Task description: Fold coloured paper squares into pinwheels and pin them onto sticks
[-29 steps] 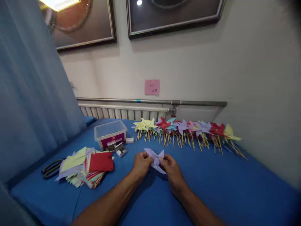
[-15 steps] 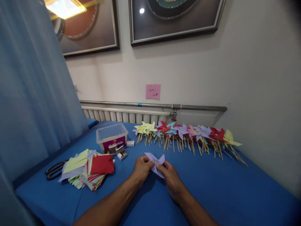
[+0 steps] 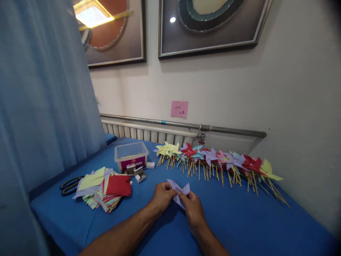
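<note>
Left hand (image 3: 161,197) and right hand (image 3: 194,209): fingers clamped on a lilac paper pinwheel (image 3: 178,187), one hand per side, thumbs close to its centre. Pinwheel is over the near-middle of the blue-covered bench (image 3: 239,220). Just beyond, far-left of the hands: small open box (image 3: 140,175) and closed white box (image 3: 150,165), then clear tub (image 3: 130,149) with a purple label. Left: pile of cut paper (image 3: 93,179), red sheet (image 3: 118,185) on top at its right; scissors (image 3: 69,186) next to its left side, blades not visible. Far-right: long row of multicoloured pinwheels (image 3: 210,155), sticks toward near side. Far wall: radiator (image 3: 141,133) under pipe (image 3: 183,124), pink note (image 3: 179,108) above. Blue curtain (image 3: 53,89) far-left.
</note>
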The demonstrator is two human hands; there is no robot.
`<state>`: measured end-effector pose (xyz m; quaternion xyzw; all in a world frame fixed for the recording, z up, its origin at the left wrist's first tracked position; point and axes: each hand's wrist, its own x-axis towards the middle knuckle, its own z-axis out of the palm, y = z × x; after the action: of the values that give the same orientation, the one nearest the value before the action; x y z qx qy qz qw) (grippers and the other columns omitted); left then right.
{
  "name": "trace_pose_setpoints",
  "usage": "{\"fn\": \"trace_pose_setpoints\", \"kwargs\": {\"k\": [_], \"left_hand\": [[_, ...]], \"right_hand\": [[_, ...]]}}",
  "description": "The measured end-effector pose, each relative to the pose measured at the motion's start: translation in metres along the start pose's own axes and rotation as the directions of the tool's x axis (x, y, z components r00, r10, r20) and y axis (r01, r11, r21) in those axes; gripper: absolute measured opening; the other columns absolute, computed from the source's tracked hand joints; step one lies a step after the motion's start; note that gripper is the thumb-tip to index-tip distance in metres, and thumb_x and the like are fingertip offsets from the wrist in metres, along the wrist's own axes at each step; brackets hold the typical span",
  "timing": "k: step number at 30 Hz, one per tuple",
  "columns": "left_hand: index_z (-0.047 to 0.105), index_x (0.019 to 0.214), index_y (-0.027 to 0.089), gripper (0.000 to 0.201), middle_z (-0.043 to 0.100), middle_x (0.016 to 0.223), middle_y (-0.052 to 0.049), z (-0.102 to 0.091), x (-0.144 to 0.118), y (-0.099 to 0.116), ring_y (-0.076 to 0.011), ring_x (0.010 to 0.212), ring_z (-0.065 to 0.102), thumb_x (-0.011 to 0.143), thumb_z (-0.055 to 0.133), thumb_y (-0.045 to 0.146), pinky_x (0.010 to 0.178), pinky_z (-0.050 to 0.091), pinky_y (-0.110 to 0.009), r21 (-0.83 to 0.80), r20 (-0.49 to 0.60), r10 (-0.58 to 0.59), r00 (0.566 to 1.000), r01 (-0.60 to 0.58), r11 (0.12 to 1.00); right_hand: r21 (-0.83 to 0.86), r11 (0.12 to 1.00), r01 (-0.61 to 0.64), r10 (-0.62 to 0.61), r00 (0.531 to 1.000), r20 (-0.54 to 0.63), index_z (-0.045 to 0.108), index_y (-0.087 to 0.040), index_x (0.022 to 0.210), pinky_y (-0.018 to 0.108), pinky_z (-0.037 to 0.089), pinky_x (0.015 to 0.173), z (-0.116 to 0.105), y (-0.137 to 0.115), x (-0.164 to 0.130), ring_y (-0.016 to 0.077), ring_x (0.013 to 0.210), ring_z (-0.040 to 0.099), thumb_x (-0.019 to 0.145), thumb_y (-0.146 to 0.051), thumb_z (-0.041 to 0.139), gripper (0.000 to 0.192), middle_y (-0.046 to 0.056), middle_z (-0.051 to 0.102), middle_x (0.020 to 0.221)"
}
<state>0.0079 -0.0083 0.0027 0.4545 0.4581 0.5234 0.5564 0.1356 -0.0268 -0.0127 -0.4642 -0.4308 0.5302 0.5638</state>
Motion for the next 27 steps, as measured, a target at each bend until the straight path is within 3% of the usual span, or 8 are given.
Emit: {"fn": "trace_pose_setpoints", "kwargs": {"k": [9,12,14,15,17,20,22,27], "left_hand": [[0.056,0.062,0.017,0.017,0.054,0.056,0.004,-0.001,0.001,0.002,-0.0089,0.052,0.045,0.060,0.071,0.025,0.054,0.034,-0.023,0.035,0.053,-0.023,0.998,0.021,0.999],[0.058,0.069,0.017,0.013,0.055,0.058,0.004,-0.006,-0.011,0.014,-0.0103,0.054,0.047,0.066,0.069,0.023,0.055,0.037,-0.024,0.181,0.023,-0.052,0.998,0.048,0.982],[0.064,0.080,0.016,0.009,0.063,0.068,0.001,-0.018,-0.027,0.020,-0.0137,0.063,0.055,0.072,0.066,0.022,0.061,0.043,-0.026,0.363,-0.001,0.074,0.997,-0.068,0.929],[0.066,0.085,0.017,0.011,0.067,0.077,-0.002,-0.027,-0.038,0.022,-0.0161,0.072,0.060,0.075,0.066,0.022,0.068,0.046,-0.028,0.489,-0.002,0.198,0.980,-0.172,0.855],[0.069,0.097,0.018,0.018,0.072,0.096,-0.007,-0.050,-0.062,0.021,-0.0219,0.091,0.064,0.080,0.063,0.021,0.084,0.049,-0.035,0.729,0.051,0.450,0.892,-0.341,0.593],[0.070,0.102,0.020,0.022,0.072,0.111,-0.012,-0.096,-0.095,0.017,-0.0276,0.100,0.065,0.084,0.059,0.018,0.090,0.050,-0.043,0.924,0.149,0.594,0.791,-0.326,0.202],[0.070,0.109,0.021,0.026,0.070,0.119,-0.013,-0.127,-0.108,0.021,-0.0288,0.106,0.064,0.086,0.058,0.017,0.095,0.049,-0.046,0.971,0.148,0.601,0.785,-0.232,0.065],[0.067,0.123,0.022,0.040,0.063,0.139,-0.013,-0.178,-0.102,0.067,-0.0340,0.129,0.054,0.084,0.068,0.034,0.112,0.039,-0.054,0.994,0.092,0.446,0.890,-0.056,-0.093]], "right_hand": [[0.036,0.997,-0.069,0.067,0.997,0.040,0.079,-0.014,0.091,0.034,0.057,0.072,0.001,-0.014,-0.004,0.0283,0.078,0.075,0.058,-0.048,0.091,0.049,0.008,0.081,0.081],[0.045,0.996,-0.078,0.075,0.996,0.057,0.079,-0.014,0.090,0.034,0.058,0.071,-0.002,-0.014,-0.004,0.0291,0.080,0.075,0.055,-0.047,0.092,0.050,0.008,0.081,0.081],[0.023,0.995,-0.102,0.101,0.994,0.034,0.078,-0.014,0.088,0.034,0.057,0.067,-0.005,-0.012,-0.003,0.0289,0.075,0.074,0.054,-0.052,0.090,0.052,0.008,0.079,0.075],[0.007,0.995,-0.104,0.104,0.995,0.015,0.078,-0.014,0.088,0.034,0.057,0.067,-0.005,-0.011,-0.002,0.0284,0.074,0.074,0.055,-0.054,0.089,0.053,0.007,0.079,0.075],[-0.021,0.991,-0.129,0.128,0.992,-0.008,0.077,-0.015,0.088,0.034,0.057,0.067,-0.007,-0.010,-0.001,0.0290,0.074,0.074,0.055,-0.057,0.087,0.054,0.007,0.078,0.073],[-0.075,0.990,-0.117,0.117,0.993,-0.005,0.077,-0.015,0.087,0.033,0.057,0.069,-0.007,-0.009,0.000,0.0292,0.078,0.073,0.055,-0.057,0.086,0.054,0.007,0.078,0.075],[-0.131,0.986,-0.102,0.101,0.995,-0.018,0.077,-0.015,0.084,0.033,0.057,0.068,-0.008,-0.007,0.001,0.0295,0.078,0.073,0.056,-0.059,0.084,0.052,0.008,0.078,0.075],[-0.181,0.972,-0.149,0.142,0.989,-0.050,0.078,-0.017,0.083,0.036,0.057,0.069,-0.011,0.005,0.011,0.0332,0.081,0.074,0.054,-0.061,0.082,0.053,0.008,0.079,0.074]]}}
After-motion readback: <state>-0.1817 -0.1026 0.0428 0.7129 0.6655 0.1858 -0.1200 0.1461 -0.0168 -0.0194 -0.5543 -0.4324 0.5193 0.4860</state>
